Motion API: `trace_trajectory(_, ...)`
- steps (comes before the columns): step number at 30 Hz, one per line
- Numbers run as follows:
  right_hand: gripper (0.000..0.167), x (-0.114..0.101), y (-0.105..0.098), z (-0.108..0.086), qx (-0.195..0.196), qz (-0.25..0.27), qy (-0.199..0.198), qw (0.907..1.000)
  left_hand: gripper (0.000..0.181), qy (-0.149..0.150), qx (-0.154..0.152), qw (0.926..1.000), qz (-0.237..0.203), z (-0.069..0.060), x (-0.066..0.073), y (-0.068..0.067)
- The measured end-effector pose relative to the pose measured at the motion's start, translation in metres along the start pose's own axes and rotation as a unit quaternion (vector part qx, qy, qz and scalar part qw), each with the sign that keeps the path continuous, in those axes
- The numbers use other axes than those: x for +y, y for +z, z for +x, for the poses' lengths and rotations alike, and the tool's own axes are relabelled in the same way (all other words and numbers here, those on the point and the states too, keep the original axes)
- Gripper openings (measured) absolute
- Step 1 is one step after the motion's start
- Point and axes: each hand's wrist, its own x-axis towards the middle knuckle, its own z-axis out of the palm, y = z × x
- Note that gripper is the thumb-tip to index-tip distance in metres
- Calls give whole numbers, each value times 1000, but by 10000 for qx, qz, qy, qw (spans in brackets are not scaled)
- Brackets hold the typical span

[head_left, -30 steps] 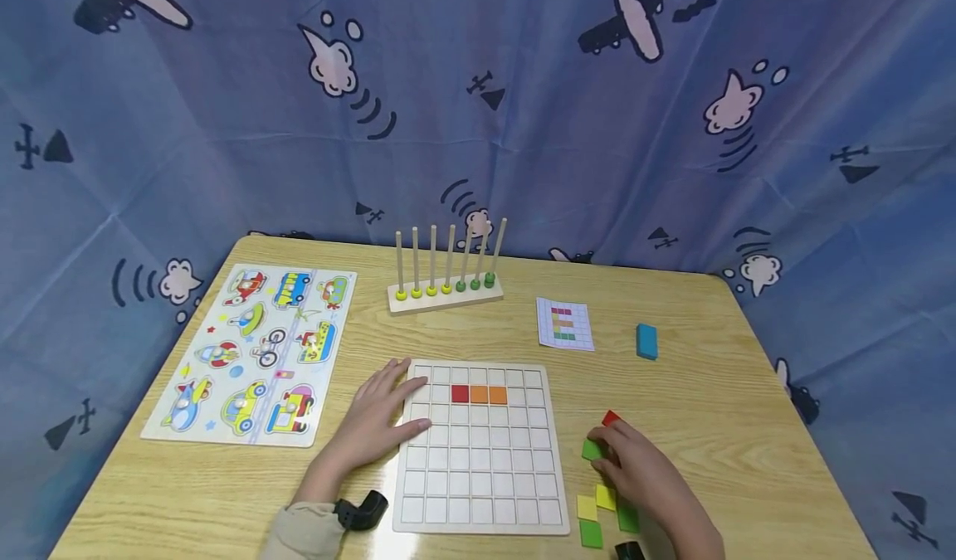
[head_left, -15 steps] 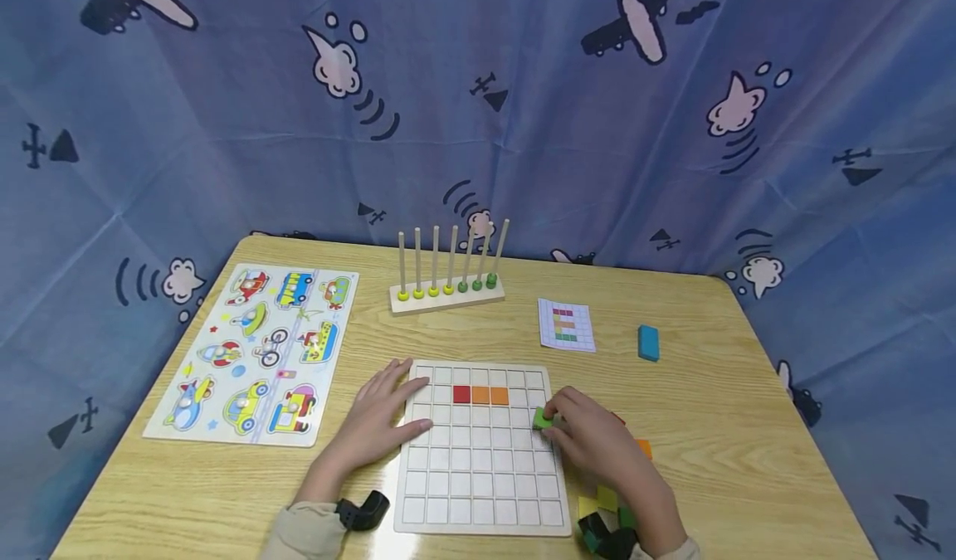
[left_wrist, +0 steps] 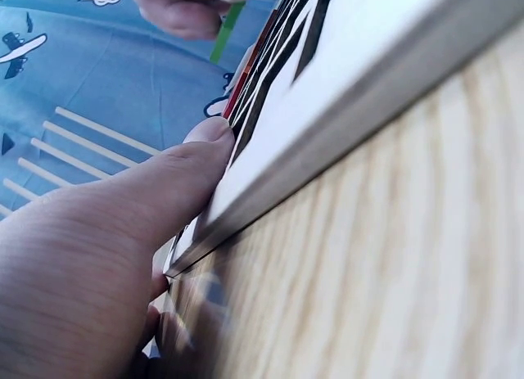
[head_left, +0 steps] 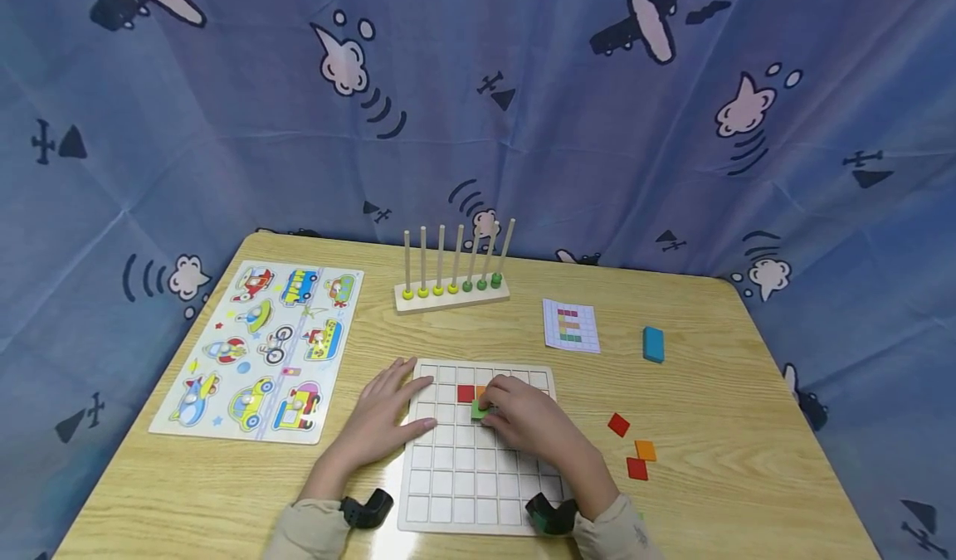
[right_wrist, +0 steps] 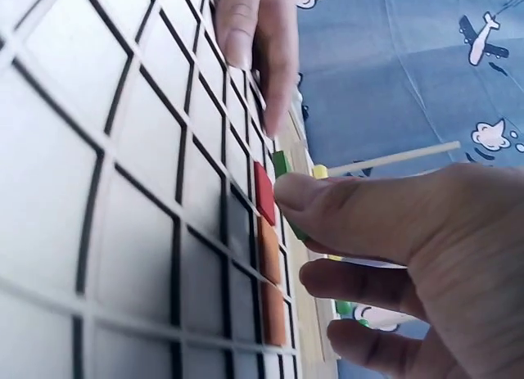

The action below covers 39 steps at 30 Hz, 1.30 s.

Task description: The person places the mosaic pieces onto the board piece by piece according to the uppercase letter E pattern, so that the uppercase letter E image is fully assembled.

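A green square tile (head_left: 477, 411) is pinched between the thumb and fingers of my right hand (head_left: 534, 421). It hovers over the upper middle of a white grid board (head_left: 442, 508), close to a red tile (head_left: 465, 393) lying in a cell. Two orange tiles (right_wrist: 271, 250) continue that row in the right wrist view; my right hand mostly covers them in the head view. My left hand (head_left: 386, 417) rests along the board's left edge, fingers extended, its thumb (left_wrist: 192, 162) on the board's face.
Loose red (head_left: 618, 424) and orange (head_left: 646, 450) tiles lie right of the board. Behind are a printed pattern card (head_left: 587, 321), a blue block (head_left: 653, 344) and a peg stand with beads (head_left: 451, 299). A vehicle picture puzzle (head_left: 254, 353) lies left.
My right hand has carried the green tile left from the loose tiles onto the upper middle of the board. My left hand has stayed on the board's edge.
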Motion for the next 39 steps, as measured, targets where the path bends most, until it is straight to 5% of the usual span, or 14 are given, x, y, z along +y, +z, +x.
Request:
trace_trajectory(13, 14, -8, 11, 13, -147, 21, -151, 9998, 67, -11, -44, 10000, 5, 0, 0, -1)
trace_trajectory(22, 16, -11, 15, 17, -484, -132, 90, 9987, 66, 36, 44, 10000, -44, -1, 0, 0)
trace_trajectory(39, 16, -13, 14, 15, -466, -100, 174, 9987, 66, 0, -18, 10000, -42, -1, 1, -2)
